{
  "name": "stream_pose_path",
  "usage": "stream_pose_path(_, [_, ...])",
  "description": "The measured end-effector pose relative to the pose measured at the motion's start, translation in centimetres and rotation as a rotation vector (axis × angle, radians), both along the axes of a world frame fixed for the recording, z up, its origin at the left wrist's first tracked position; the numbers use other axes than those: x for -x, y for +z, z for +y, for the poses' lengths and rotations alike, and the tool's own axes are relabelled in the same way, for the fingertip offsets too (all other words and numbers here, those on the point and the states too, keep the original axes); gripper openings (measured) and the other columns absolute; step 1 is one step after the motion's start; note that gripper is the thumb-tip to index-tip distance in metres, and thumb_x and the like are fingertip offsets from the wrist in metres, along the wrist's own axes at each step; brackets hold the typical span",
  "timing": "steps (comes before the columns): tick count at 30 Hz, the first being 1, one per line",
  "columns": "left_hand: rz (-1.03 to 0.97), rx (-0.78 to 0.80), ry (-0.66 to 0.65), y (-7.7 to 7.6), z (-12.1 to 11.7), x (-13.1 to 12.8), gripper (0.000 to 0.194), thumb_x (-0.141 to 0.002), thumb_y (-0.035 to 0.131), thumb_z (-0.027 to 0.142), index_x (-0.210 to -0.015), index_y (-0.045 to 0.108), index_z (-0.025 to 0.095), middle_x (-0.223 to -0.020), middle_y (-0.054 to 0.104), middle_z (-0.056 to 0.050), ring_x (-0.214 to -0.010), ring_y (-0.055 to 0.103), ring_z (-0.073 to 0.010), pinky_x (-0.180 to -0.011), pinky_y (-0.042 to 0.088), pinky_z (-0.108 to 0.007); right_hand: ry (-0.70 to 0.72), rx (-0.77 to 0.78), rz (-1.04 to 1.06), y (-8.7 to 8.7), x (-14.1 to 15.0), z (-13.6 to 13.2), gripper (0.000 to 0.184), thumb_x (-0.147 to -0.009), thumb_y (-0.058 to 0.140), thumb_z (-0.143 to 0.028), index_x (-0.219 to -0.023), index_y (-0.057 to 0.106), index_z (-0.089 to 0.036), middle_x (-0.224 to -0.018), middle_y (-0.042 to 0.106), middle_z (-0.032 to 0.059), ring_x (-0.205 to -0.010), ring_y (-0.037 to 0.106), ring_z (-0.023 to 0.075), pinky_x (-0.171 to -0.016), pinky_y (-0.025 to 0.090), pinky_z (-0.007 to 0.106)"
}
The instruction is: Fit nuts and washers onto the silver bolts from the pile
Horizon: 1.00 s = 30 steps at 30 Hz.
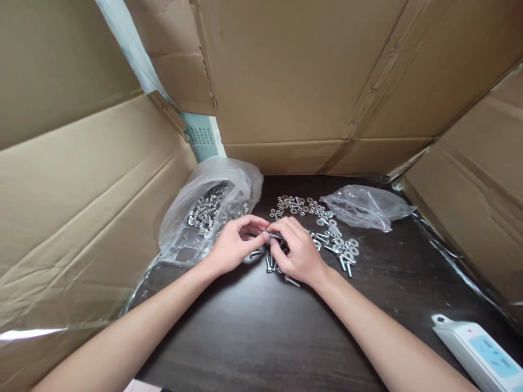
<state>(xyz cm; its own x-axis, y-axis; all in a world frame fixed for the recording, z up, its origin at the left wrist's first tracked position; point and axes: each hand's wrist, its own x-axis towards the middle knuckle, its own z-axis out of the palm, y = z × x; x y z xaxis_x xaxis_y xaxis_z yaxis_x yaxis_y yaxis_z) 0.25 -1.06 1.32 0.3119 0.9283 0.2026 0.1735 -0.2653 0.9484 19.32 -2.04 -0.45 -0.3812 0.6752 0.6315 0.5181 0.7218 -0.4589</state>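
A silver bolt [274, 235] lies level between my two hands, above the dark table. My left hand [237, 244] pinches its left end with thumb and fingertips. From the other side, my right hand [297, 251] has its thumb and fingers closed around the shaft. Whether a nut or washer sits at the pinched end is too small to tell. Under and beside my hands are loose bolts [292, 281], some partly hidden by my right hand. Beyond it, washers [353, 243], small nuts and more bolts are scattered in a loose pile.
An open clear plastic bag [180, 239] of short bolts stands left of my hands. A crumpled clear bag [368, 208] lies at the back right. Cardboard walls [286, 81] surround the dark table [245, 337] on three sides. A white power strip [476, 345] rests at the front right.
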Motion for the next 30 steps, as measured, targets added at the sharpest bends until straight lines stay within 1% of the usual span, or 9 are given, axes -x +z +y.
stream_pose_path(2, [0.068, -0.189, 0.058, 0.9, -0.2, 0.4, 0.017, -0.088, 0.069, 0.025, -0.103, 0.072, 0.017, -0.098, 0.076, -0.007, -0.087, 0.074, -0.0181, -0.075, 0.063, -0.029, -0.047, -0.004, 0.084, -0.1, -0.1, 0.1, 0.022, -0.087, 0.052, -0.011, -0.107, 0.056, -0.021, -0.094, 0.062, 0.0080, -0.090, 0.057, 0.0253, -0.080, 0.049, 0.041])
stream_pose_path(4, [0.222, -0.520, 0.140, 2.1, -0.2, 1.2, 0.014, -0.089, 0.067, 0.019, -0.102, 0.073, 0.018, -0.097, 0.075, -0.006, -0.083, 0.070, -0.0168, -0.077, 0.061, -0.029, -0.123, 0.011, 0.168, -0.2, -0.2, 0.3, 0.026, -0.084, 0.050, -0.009, -0.107, 0.056, -0.021, -0.093, 0.060, 0.0066, -0.089, 0.058, 0.0243, -0.079, 0.049, 0.040])
stream_pose_path(7, [0.387, -0.842, 0.373, 3.7, 0.4, 3.0, 0.016, -0.088, 0.064, 0.013, -0.099, 0.073, 0.018, -0.096, 0.075, -0.005, -0.081, 0.070, -0.0167, -0.081, 0.058, -0.031, -0.206, 0.033, 0.252, -0.5, -0.3, 0.6, 0.027, -0.083, 0.046, -0.007, -0.104, 0.055, -0.022, -0.091, 0.059, 0.0045, -0.086, 0.058, 0.0218, -0.077, 0.048, 0.037])
stream_pose_path(10, [0.580, -0.796, 0.522, 4.2, 1.3, 5.0, 0.020, -0.090, 0.060, 0.014, -0.104, 0.073, 0.016, -0.101, 0.076, -0.007, -0.090, 0.072, -0.0208, -0.084, 0.057, -0.032, -0.227, 0.031, 0.259, -0.6, -0.2, 0.8, 0.026, -0.082, 0.046, -0.008, -0.102, 0.056, -0.022, -0.090, 0.059, 0.0039, -0.085, 0.058, 0.0211, -0.077, 0.048, 0.036])
stream_pose_path(17, [0.981, -0.449, 0.501, 3.2, 2.3, 7.3, 0.030, -0.091, 0.056, 0.018, -0.115, 0.075, 0.020, -0.111, 0.079, -0.008, -0.101, 0.074, -0.0323, -0.082, 0.057, -0.041, -0.199, 0.049, 0.181, -0.6, -0.1, 0.7, 0.026, -0.080, 0.045, -0.007, -0.099, 0.057, -0.020, -0.089, 0.061, 0.0044, -0.087, 0.059, 0.0214, -0.079, 0.048, 0.036])
stream_pose_path(22, [0.764, -0.690, 0.495, 3.3, 1.5, 5.5, 0.031, -0.098, 0.048, 0.018, -0.117, 0.072, 0.017, -0.113, 0.077, -0.010, -0.106, 0.071, -0.0281, -0.091, 0.055, -0.039, -0.324, 0.035, 0.236, -0.6, -0.4, 0.8, 0.023, -0.082, 0.044, -0.007, -0.094, 0.057, -0.021, -0.086, 0.061, 0.0039, -0.084, 0.058, 0.0218, -0.079, 0.047, 0.037])
stream_pose_path(25, [0.615, -0.819, 0.352, 3.1, 0.4, 3.6, 0.024, -0.099, 0.050, 0.017, -0.109, 0.072, 0.017, -0.103, 0.077, -0.008, -0.098, 0.071, -0.0227, -0.093, 0.054, -0.035, -0.415, 0.039, 0.196, -0.7, -0.4, 0.9, 0.024, -0.084, 0.041, -0.007, -0.091, 0.060, -0.021, -0.088, 0.065, 0.0057, -0.087, 0.058, 0.0232, -0.081, 0.045, 0.038])
stream_pose_path(28, [0.626, -0.749, 0.097, 2.1, -0.6, 2.0, 0.020, -0.099, 0.055, 0.021, -0.111, 0.070, 0.017, -0.103, 0.075, -0.008, -0.097, 0.070, -0.0220, -0.087, 0.055, -0.034, -0.490, 0.084, 0.020, -0.8, -0.3, 0.9, 0.027, -0.088, 0.043, -0.010, -0.098, 0.067, -0.020, -0.098, 0.069, 0.0077, -0.096, 0.058, 0.0265, -0.087, 0.041, 0.042])
stream_pose_path(30, [0.675, -0.680, 0.010, 1.3, -0.9, 1.3, 0.018, -0.098, 0.057, 0.024, -0.108, 0.070, 0.018, -0.100, 0.074, -0.007, -0.093, 0.070, -0.0232, -0.082, 0.056, -0.035, -0.510, 0.111, -0.088, -0.9, -0.1, 0.8, 0.030, -0.091, 0.047, -0.015, -0.108, 0.071, -0.020, -0.108, 0.071, 0.0086, -0.104, 0.057, 0.0288, -0.090, 0.039, 0.044])
